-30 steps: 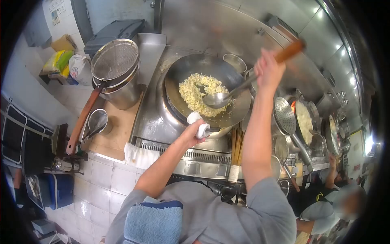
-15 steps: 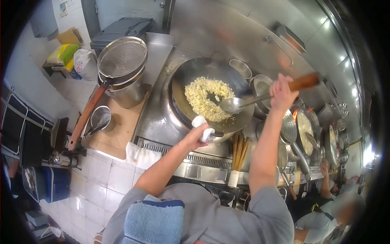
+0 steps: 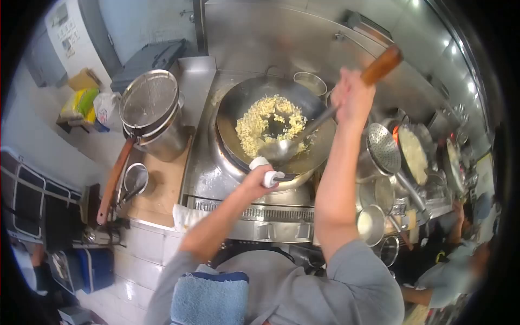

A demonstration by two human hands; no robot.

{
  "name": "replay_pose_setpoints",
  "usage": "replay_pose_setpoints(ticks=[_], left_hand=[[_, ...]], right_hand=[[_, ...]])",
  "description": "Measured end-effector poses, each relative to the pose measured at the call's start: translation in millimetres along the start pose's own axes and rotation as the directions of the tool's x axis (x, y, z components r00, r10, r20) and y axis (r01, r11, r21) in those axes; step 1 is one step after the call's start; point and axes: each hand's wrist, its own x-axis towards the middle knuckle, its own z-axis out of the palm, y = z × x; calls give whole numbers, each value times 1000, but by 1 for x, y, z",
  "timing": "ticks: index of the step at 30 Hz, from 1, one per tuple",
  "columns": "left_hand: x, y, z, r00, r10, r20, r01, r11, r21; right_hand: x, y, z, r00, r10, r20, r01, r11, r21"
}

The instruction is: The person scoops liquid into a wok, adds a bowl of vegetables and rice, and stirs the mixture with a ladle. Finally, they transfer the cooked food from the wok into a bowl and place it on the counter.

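Note:
A large dark wok [image 3: 238, 100] sits on the stove and holds a ring of yellow and white chopped food [image 3: 252, 127]. With a white cloth [image 3: 269, 176] around the near handle, my left hand [image 3: 259, 183] grips the wok at its front edge. My right hand [image 3: 353, 97] is closed on the shaft of a ladle, below its wooden handle [image 3: 382, 65]. The ladle bowl [image 3: 279, 150] rests low in the wok, at the near side of the food.
At the left, a round strainer [image 3: 149, 99] lies over a metal pot [image 3: 168, 143], beside a small metal cup [image 3: 135, 177]. A perforated ladle [image 3: 384, 147] and several pans stand right. A co-worker [image 3: 449, 279] is at the lower right. Behind is a metal bowl [image 3: 310, 82].
My right hand has moved left and up in the view, the ladle now steeper. Its bowl has shifted toward the wok's near left side. The whole view has also shifted.

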Motion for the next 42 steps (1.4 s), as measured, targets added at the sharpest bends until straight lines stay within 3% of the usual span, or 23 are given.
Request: replay_pose_setpoints(ticks=[4, 7, 10, 11, 13, 15, 17, 19, 21, 23, 25, 27, 28, 29, 31, 33, 35, 36, 37, 38, 40, 41, 42], left_hand=[[-83, -51, 13, 982, 82, -169, -95, 993, -69], [-157, -54, 27, 979, 167, -114, -161, 985, 55], [-60, -16, 19, 976, 150, -160, -155, 988, -16], [-45, -23, 13, 985, 150, -81, -154, 987, -45], [-75, -63, 15, 957, 167, -236, -160, 986, 47], [-124, -80, 10, 974, 149, -171, -122, 980, 156], [-120, -61, 16, 973, 113, -202, -90, 989, 118], [-49, -21, -4, 996, 84, -24, -85, 996, -27], [-4, -48, -47, 967, 229, 116, -248, 949, 194], [-72, -66, -8, 981, 125, -146, -117, 991, 66], [-109, -66, -6, 978, 126, -169, -113, 990, 85], [-112, -47, -14, 993, 64, -101, -64, 998, 8], [-70, -28, -31, 995, 94, 37, -95, 995, 32], [-61, -7, -10, 990, 142, 0, -140, 978, 152], [-46, -26, -21, 985, 157, 68, -166, 974, 156], [-101, -53, -15, 978, 148, -150, -125, 980, 154], [-146, -50, -19, 981, 181, 76, -191, 969, 156], [-134, -38, -18, 992, 125, 18, -126, 986, 109], [-112, -23, -20, 997, 62, -46, -60, 997, 49], [-67, -8, -31, 992, 104, 69, -109, 991, 80], [-48, -15, -25, 985, 167, -53, -158, 979, 132], [-47, -26, -22, 978, 197, -62, -189, 975, 121], [-70, -36, -22, 978, 190, -87, -179, 976, 125]], right_hand=[[45, 44, -4, 976, -104, -193, 99, 994, -35], [38, -22, -15, 1000, 11, -11, -10, 999, 35], [-32, 29, -17, 975, -219, -36, 203, 944, -258], [-19, 42, -19, 978, -197, -66, 177, 957, -229], [29, 42, -16, 984, -131, -120, 118, 987, -111], [51, -7, -12, 1000, -22, 1, 22, 999, 31], [-5, -46, -10, 998, 22, 61, -15, 993, -121], [-53, -3, -8, 961, -276, -8, 258, 910, -325], [-39, 51, -6, 915, -403, 28, 371, 811, -451], [24, 32, 4, 986, -159, -60, 122, 911, -395], [40, -12, 10, 999, -52, 9, 53, 990, -130], [-23, -30, 7, 995, -96, 28, 100, 956, -276], [-39, -12, 10, 967, -253, 1, 238, 910, -340], [-49, 20, 11, 912, -410, -12, 370, 837, -403], [-39, 50, 11, 913, -408, -17, 333, 769, -545], [22, 25, 18, 978, -152, -142, 92, 929, -360], [20, -18, 22, 998, -58, -18, 55, 993, -106], [-13, -31, 25, 997, -79, -27, 71, 974, -216], [-30, -6, 22, 937, -348, -37, 317, 889, -330], [-41, 36, 15, 804, -594, -15, 531, 729, -432], [-55, 65, 23, 828, -559, -43, 485, 753, -445], [-25, 71, 16, 960, -275, -55, 224, 869, -441], [4, 46, 23, 972, -209, -104, 147, 893, -425]])
